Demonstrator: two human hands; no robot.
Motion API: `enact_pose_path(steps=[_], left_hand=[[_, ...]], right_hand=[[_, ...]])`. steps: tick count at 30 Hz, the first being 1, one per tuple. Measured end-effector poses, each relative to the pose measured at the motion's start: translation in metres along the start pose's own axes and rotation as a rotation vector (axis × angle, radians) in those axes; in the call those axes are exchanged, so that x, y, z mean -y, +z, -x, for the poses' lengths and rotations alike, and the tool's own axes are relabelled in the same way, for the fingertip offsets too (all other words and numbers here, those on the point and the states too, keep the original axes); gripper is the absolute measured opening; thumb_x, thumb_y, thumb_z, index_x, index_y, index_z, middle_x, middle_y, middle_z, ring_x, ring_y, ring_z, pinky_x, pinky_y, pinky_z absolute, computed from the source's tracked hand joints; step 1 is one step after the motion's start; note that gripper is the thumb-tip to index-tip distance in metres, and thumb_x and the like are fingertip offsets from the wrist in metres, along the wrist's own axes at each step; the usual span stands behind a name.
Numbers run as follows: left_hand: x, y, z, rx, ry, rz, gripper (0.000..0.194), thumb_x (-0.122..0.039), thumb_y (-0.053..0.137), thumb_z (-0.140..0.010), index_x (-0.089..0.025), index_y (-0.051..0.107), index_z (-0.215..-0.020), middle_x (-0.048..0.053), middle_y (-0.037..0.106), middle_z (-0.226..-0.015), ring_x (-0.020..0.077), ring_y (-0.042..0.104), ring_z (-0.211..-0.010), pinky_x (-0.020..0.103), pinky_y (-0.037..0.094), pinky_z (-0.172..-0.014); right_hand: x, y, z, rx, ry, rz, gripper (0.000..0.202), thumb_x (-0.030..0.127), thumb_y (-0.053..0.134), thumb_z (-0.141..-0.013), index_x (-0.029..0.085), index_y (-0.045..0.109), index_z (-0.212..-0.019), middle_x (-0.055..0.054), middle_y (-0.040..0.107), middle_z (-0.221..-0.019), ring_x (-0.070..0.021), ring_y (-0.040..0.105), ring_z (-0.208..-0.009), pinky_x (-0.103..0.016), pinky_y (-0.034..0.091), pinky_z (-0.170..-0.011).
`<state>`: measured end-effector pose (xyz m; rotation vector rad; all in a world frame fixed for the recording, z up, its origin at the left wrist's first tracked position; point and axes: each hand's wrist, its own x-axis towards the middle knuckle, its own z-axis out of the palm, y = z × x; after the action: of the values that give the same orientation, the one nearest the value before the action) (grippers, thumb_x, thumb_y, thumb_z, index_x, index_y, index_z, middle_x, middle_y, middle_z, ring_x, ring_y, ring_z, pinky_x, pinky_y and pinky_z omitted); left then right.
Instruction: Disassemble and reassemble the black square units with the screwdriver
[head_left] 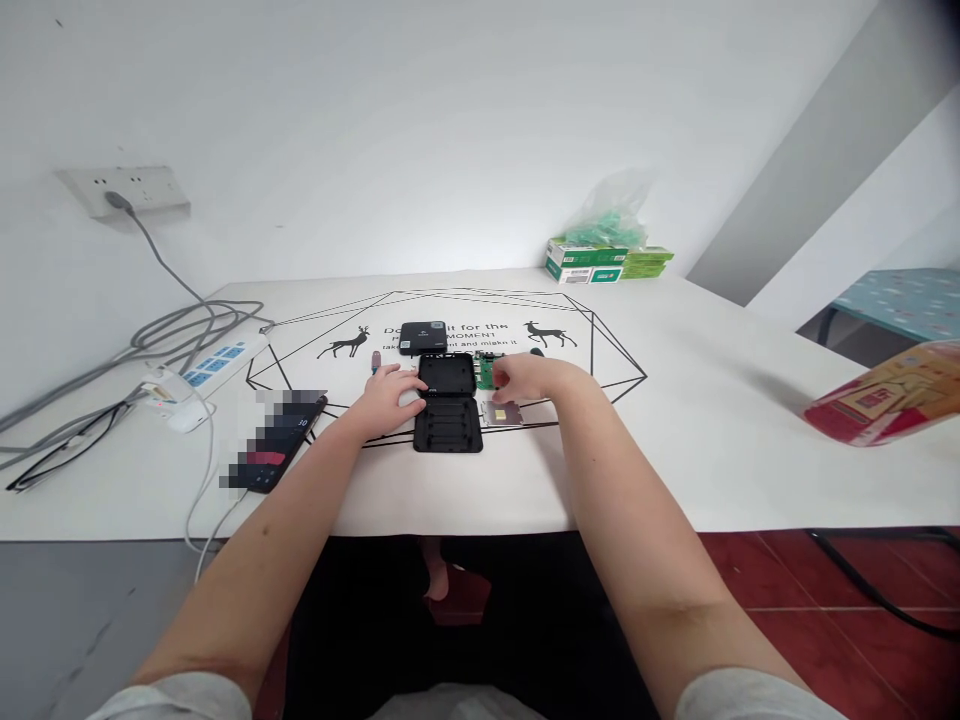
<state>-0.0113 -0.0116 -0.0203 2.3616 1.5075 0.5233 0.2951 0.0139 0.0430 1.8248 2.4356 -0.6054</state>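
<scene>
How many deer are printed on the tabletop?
2: the left deer is beyond the left hand, the right deer beyond the right hand. Neither looks covered.

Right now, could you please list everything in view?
Table: one, white, centre
Case: one, black, centre
Device: one, black, behind case
Board: one, green, right of case
Plate: one, silver, near board
Phone: one, dark, left
Power strip: one, white, left
Cables: several, grey, left
Outlet: one, white, wall
Boxes: several, green, back
Bag: one, clear, on boxes
Packet: one, red, right
Far table: one, blue, right
Left hand: one, on case
Right hand: one, at board
</scene>
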Motion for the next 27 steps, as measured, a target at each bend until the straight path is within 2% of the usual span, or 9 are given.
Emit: enact_pose_path(steps=[3, 8, 12, 14, 16, 18, 22, 24, 27], left_hand=[[-0.001, -0.001, 0.001, -0.002, 0.013, -0.009, 0.037, -0.046, 0.066, -0.098, -0.03, 0.08, -0.128, 0.005, 0.066, -0.159, 0.0408, 0.039, -0.16, 0.067, 0.033, -0.132], [-0.002, -0.001, 0.003, -0.014, 0.042, -0.017, 0.035, -0.047, 0.064, -0.098, -0.031, 0.081, -0.124, 0.007, 0.069, -0.153, 0.0397, 0.043, -0.156, 0.066, 0.035, -0.13], [-0.004, -0.002, 0.004, -0.019, 0.057, 0.0, 0.037, -0.047, 0.063, -0.098, -0.031, 0.079, -0.127, 0.007, 0.069, -0.149, 0.037, 0.046, -0.153, 0.064, 0.035, -0.13], [-0.005, -0.002, 0.004, -0.032, 0.047, 0.004, 0.039, -0.047, 0.063, -0.098, -0.03, 0.076, -0.131, 0.008, 0.069, -0.148, 0.0364, 0.047, -0.152, 0.063, 0.035, -0.131], [-0.005, -0.003, 0.004, -0.043, 0.032, -0.002, 0.04, -0.046, 0.063, -0.098, -0.029, 0.074, -0.133, 0.009, 0.069, -0.148, 0.0363, 0.048, -0.152, 0.063, 0.035, -0.13], [-0.005, -0.003, 0.004, -0.046, 0.021, -0.005, 0.04, -0.046, 0.063, -0.098, -0.028, 0.073, -0.132, 0.01, 0.069, -0.146, 0.0364, 0.049, -0.151, 0.063, 0.038, -0.129], [-0.004, -0.002, 0.002, -0.06, 0.028, 0.002, 0.039, -0.045, 0.062, -0.098, -0.027, 0.072, -0.131, 0.01, 0.07, -0.143, 0.0356, 0.051, -0.147, 0.061, 0.039, -0.129], [-0.003, -0.001, 0.001, -0.067, 0.03, 0.008, 0.041, -0.045, 0.061, -0.099, -0.026, 0.071, -0.133, 0.009, 0.071, -0.142, 0.0352, 0.051, -0.148, 0.061, 0.036, -0.131], [-0.004, -0.001, -0.002, -0.077, 0.006, 0.023, 0.048, -0.048, 0.062, -0.098, -0.024, 0.069, -0.139, 0.011, 0.071, -0.143, 0.0363, 0.05, -0.15, 0.061, 0.036, -0.131]], right_hand=[[-0.002, 0.001, -0.005, -0.077, 0.028, 0.015, 0.022, 0.017, 0.078, -0.079, 0.025, 0.074, -0.1, -0.01, 0.079, -0.115, -0.0264, 0.072, -0.091, -0.035, 0.05, -0.071], [0.004, 0.004, -0.007, -0.046, 0.011, 0.004, 0.017, 0.008, 0.074, -0.076, 0.024, 0.076, -0.081, -0.006, 0.078, -0.092, -0.0234, 0.07, -0.081, -0.034, 0.05, -0.071], [0.007, 0.003, -0.006, -0.071, -0.007, 0.007, 0.015, 0.008, 0.075, -0.075, 0.022, 0.071, -0.075, -0.007, 0.076, -0.087, -0.0243, 0.068, -0.079, -0.034, 0.05, -0.071], [0.007, 0.001, -0.005, -0.118, -0.027, -0.002, 0.014, 0.009, 0.074, -0.079, 0.022, 0.069, -0.076, -0.009, 0.077, -0.095, -0.0264, 0.07, -0.09, -0.035, 0.052, -0.078], [0.007, -0.002, -0.003, -0.184, -0.059, -0.023, 0.01, 0.012, 0.069, -0.086, 0.021, 0.068, -0.082, -0.013, 0.076, -0.115, -0.0281, 0.068, -0.108, -0.035, 0.051, -0.09], [0.007, -0.006, 0.0, -0.23, -0.085, -0.063, 0.01, 0.013, 0.06, -0.094, 0.02, 0.066, -0.09, -0.015, 0.073, -0.129, -0.027, 0.066, -0.115, -0.035, 0.05, -0.096], [0.006, -0.008, 0.004, -0.277, -0.072, -0.22, 0.012, 0.017, 0.049, -0.102, 0.021, 0.06, -0.1, -0.013, 0.075, -0.119, -0.0239, 0.066, -0.101, -0.034, 0.051, -0.09], [0.007, -0.006, 0.003, -0.33, -0.081, -0.354, 0.009, 0.02, 0.048, -0.104, 0.022, 0.057, -0.101, -0.012, 0.076, -0.118, -0.0244, 0.066, -0.103, -0.036, 0.051, -0.092], [0.014, 0.001, -0.001, -0.392, -0.191, -0.472, 0.01, 0.025, 0.047, -0.106, 0.024, 0.053, -0.099, -0.011, 0.075, -0.119, -0.0245, 0.066, -0.108, -0.038, 0.05, -0.098]])
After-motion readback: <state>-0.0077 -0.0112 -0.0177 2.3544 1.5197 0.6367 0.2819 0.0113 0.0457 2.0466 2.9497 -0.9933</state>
